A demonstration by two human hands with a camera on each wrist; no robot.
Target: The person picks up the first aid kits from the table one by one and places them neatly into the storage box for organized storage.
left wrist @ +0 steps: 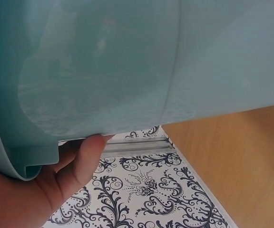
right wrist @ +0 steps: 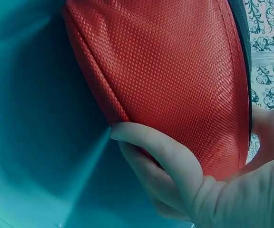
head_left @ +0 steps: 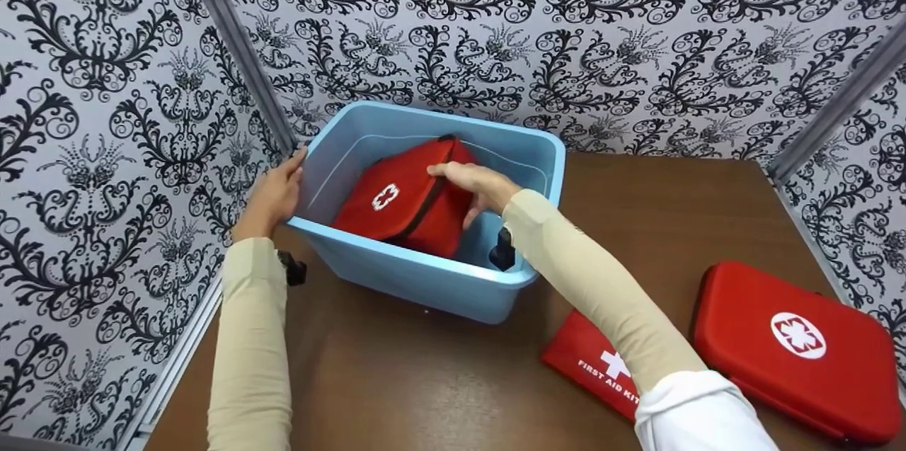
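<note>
Head view: a red bag (head_left: 396,189) sits tilted inside a blue bin (head_left: 396,274). The right hand (head_left: 481,185) is in contact at the bag's right side; the bag's body lies to the left of these fingers. The dark band on the bag runs from near the bin's front wall toward the rear wall; the long axis is hard to judge. The left hand (head_left: 274,192) grips the bin's left rim, apart from the bag. A flat red pouch (head_left: 598,362) and a red case (head_left: 800,352) lie on the surface (head_left: 425,380) to the right.

Left wrist view: the hand is curled at the rim, one fingertip against the bin wall. The bag is not visible here.

Right wrist view: fingers (right wrist: 156,147) curl round the bag's seamed edge, thumb on the far side, pinching it: a grip the head view only partly shows.
</note>
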